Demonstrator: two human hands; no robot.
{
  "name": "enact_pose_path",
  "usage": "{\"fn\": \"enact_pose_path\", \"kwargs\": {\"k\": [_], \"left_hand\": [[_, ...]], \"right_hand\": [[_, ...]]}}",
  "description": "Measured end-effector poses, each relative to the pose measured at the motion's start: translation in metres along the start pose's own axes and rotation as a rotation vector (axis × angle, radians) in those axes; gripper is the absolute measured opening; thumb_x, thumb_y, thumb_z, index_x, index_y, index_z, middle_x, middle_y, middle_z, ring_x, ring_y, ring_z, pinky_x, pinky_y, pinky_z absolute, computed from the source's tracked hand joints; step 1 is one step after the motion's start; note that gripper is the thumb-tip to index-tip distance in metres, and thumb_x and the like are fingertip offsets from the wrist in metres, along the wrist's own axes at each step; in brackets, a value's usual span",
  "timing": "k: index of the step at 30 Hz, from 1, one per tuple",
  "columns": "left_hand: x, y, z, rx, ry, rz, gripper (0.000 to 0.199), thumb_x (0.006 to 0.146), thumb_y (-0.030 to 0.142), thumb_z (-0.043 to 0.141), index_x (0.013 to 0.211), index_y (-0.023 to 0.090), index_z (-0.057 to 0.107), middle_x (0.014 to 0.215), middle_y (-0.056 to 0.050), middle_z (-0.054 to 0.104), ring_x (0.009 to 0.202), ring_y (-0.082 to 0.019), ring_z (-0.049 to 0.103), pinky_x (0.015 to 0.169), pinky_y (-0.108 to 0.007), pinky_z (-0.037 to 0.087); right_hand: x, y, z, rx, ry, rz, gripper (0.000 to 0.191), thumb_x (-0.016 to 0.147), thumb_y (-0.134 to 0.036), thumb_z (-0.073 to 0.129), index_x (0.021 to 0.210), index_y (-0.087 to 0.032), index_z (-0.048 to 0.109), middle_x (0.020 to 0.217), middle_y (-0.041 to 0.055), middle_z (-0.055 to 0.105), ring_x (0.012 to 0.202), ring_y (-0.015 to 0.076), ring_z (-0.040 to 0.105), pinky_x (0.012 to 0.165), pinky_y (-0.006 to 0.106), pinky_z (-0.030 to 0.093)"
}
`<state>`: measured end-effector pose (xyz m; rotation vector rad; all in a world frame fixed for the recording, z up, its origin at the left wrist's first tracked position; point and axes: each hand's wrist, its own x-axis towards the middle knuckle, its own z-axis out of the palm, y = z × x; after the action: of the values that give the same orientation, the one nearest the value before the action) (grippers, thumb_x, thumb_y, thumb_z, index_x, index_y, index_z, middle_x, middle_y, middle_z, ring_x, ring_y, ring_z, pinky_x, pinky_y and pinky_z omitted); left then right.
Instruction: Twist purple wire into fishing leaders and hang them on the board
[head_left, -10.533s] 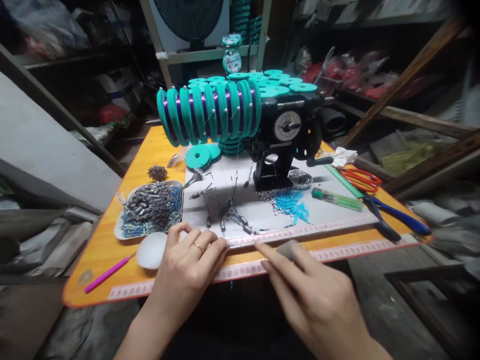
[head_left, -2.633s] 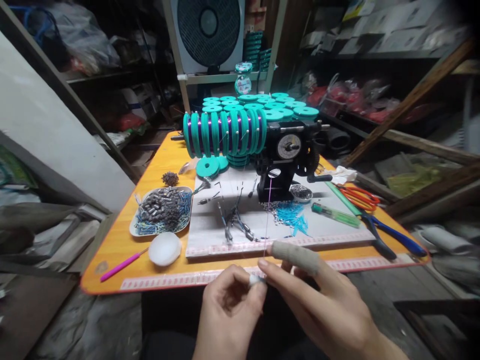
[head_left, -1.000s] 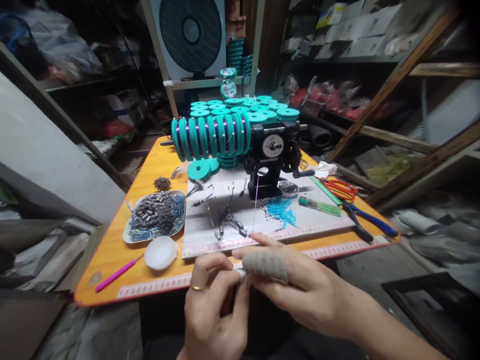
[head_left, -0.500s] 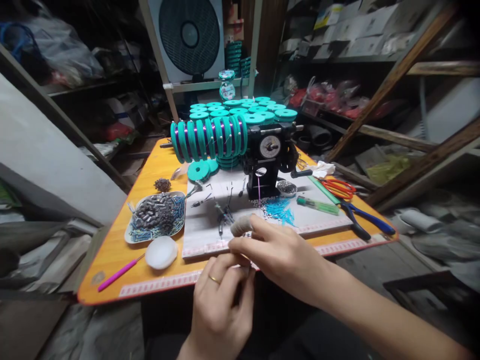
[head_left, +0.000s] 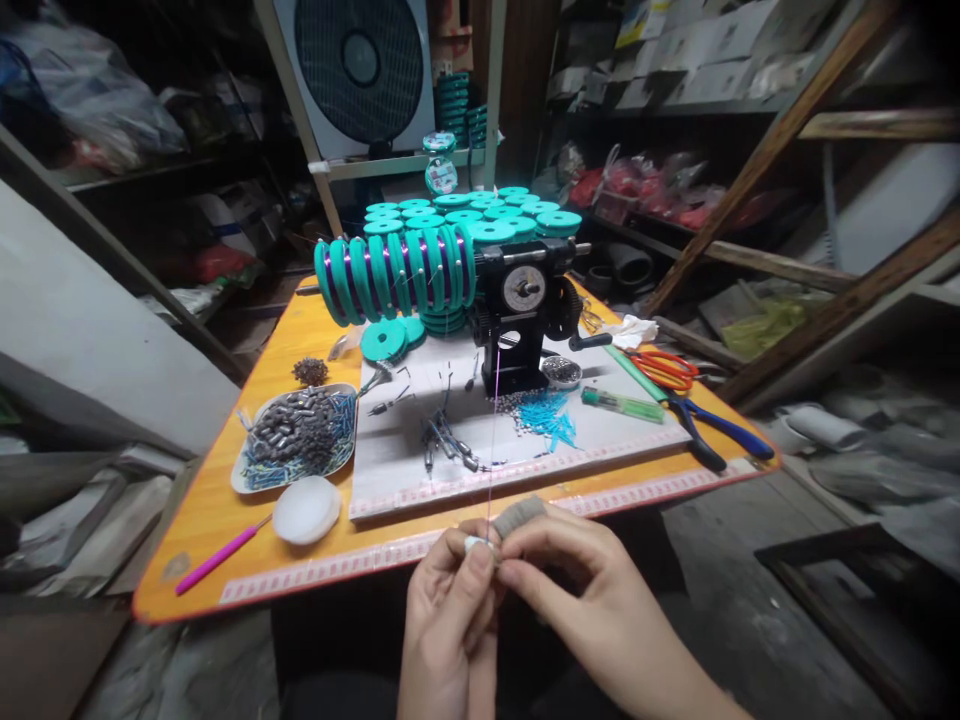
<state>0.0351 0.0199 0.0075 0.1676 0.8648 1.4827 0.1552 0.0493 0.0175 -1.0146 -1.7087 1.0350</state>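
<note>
A thin purple fishing line (head_left: 492,440) runs taut from the black hand-cranked winder (head_left: 517,320) down to my fingers, just in front of the table's near edge. My left hand (head_left: 454,600) is closed, thumb against forefinger, pinching the line; something whitish shows at the thumb tip. Beside it, touching, my right hand (head_left: 585,590) pinches thumb and fingertips together at the same spot; a grey wrap covers one of its fingers. Whatever small end lies between those fingertips is hidden. Turquoise foam spools (head_left: 394,275) wound with purple line sit in a row on the winder's shaft.
On a white board (head_left: 405,490) lie dark sinker rigs (head_left: 446,440), blue sleeves (head_left: 547,415) and a green tube (head_left: 622,405). Left are a tray of sinkers (head_left: 244,470), a white dish (head_left: 306,510) and a pink-handled tool (head_left: 217,560). Blue-handled pliers (head_left: 724,430) lie right.
Both hands have drawn down toward me, off the board's front edge. The left has turned so its thumb shows, and the purple line now stretches visibly from the winder to the fingers.
</note>
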Motion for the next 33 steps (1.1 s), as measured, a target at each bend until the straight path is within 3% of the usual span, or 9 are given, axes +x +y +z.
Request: {"fn": "enact_pose_path", "kwargs": {"k": [3, 6, 13, 15, 18, 21, 23, 29, 33], "left_hand": [[0.003, 0.002, -0.001, -0.042, -0.142, -0.148, 0.021, 0.067, 0.025, 0.085, 0.079, 0.011, 0.075, 0.045, 0.008, 0.045, 0.045, -0.002, 0.041, 0.060, -0.014, 0.046], [0.007, 0.005, -0.001, -0.082, -0.279, -0.305, 0.019, 0.070, 0.020, 0.083, 0.080, 0.006, 0.075, 0.048, 0.011, 0.039, 0.039, 0.002, 0.017, 0.052, -0.014, 0.039], [0.018, 0.004, -0.002, 0.096, -0.384, -0.350, 0.017, 0.076, 0.025, 0.078, 0.077, 0.010, 0.072, 0.065, 0.006, 0.046, 0.041, 0.002, 0.019, 0.052, -0.015, 0.035], [0.017, 0.005, -0.003, 0.304, -0.390, -0.181, 0.019, 0.080, 0.029, 0.075, 0.072, 0.013, 0.067, 0.072, 0.003, 0.047, 0.050, -0.001, 0.034, 0.056, -0.016, 0.037], [0.011, 0.008, -0.004, 0.786, -0.381, 0.362, 0.020, 0.086, 0.023, 0.066, 0.069, 0.016, 0.060, 0.087, -0.002, 0.048, 0.076, -0.010, 0.052, 0.063, -0.019, 0.041], [0.004, 0.010, -0.003, 1.128, -0.344, 0.933, 0.015, 0.087, 0.007, 0.058, 0.078, 0.018, 0.058, 0.090, -0.002, 0.047, 0.070, -0.009, 0.053, 0.058, -0.021, 0.041], [0.002, 0.011, -0.002, 1.210, -0.340, 1.163, 0.019, 0.085, -0.001, 0.055, 0.083, 0.017, 0.057, 0.091, -0.002, 0.048, 0.067, -0.009, 0.053, 0.058, -0.022, 0.043], [0.004, 0.028, -0.004, 1.321, -0.443, 1.428, 0.021, 0.082, -0.008, 0.055, 0.090, 0.012, 0.059, 0.093, -0.005, 0.051, 0.077, -0.014, 0.059, 0.069, -0.027, 0.052], [0.006, 0.038, -0.010, 1.363, -0.428, 1.470, 0.024, 0.081, -0.007, 0.058, 0.097, 0.011, 0.061, 0.096, -0.006, 0.049, 0.075, -0.013, 0.060, 0.065, -0.027, 0.053]], "right_hand": [[-0.006, 0.006, -0.007, -0.058, 0.012, -0.187, 0.015, 0.092, -0.012, 0.053, 0.089, -0.017, 0.068, 0.073, 0.0027, 0.064, 0.055, 0.0115, 0.062, 0.048, 0.019, 0.053], [-0.012, 0.013, -0.022, -0.366, 0.104, -0.528, 0.025, 0.094, -0.009, 0.047, 0.103, -0.015, 0.069, 0.078, 0.0073, 0.066, 0.066, 0.0145, 0.067, 0.058, 0.021, 0.056], [-0.012, 0.018, -0.047, -0.677, 0.059, -0.799, 0.032, 0.100, -0.015, 0.039, 0.099, -0.009, 0.070, 0.077, 0.0116, 0.069, 0.073, 0.0187, 0.069, 0.063, 0.026, 0.057], [-0.011, 0.013, -0.051, -0.704, 0.023, -0.813, 0.028, 0.099, -0.012, 0.042, 0.098, -0.008, 0.070, 0.074, 0.0107, 0.068, 0.072, 0.0199, 0.068, 0.062, 0.027, 0.056], [-0.009, 0.007, -0.053, -0.658, -0.029, -0.792, 0.021, 0.096, -0.009, 0.047, 0.101, -0.011, 0.068, 0.077, 0.0091, 0.068, 0.075, 0.0208, 0.068, 0.063, 0.029, 0.057], [-0.007, 0.006, -0.051, -0.482, -0.052, -0.729, 0.015, 0.093, -0.010, 0.053, 0.103, -0.013, 0.064, 0.085, 0.0094, 0.068, 0.085, 0.0211, 0.067, 0.071, 0.030, 0.060], [-0.003, 0.005, -0.048, -0.386, -0.047, -0.690, 0.017, 0.089, -0.010, 0.058, 0.106, -0.015, 0.062, 0.093, 0.0098, 0.067, 0.092, 0.0214, 0.067, 0.077, 0.029, 0.061], [0.025, -0.008, -0.038, -0.375, -0.144, -0.786, 0.026, 0.091, -0.002, 0.047, 0.107, -0.017, 0.061, 0.111, 0.0114, 0.057, 0.106, 0.0207, 0.062, 0.092, 0.035, 0.056], [0.043, -0.021, -0.028, -0.291, -0.306, -0.629, 0.027, 0.090, 0.000, 0.042, 0.103, -0.017, 0.058, 0.103, 0.0088, 0.050, 0.083, 0.0145, 0.060, 0.073, 0.028, 0.056]]}}
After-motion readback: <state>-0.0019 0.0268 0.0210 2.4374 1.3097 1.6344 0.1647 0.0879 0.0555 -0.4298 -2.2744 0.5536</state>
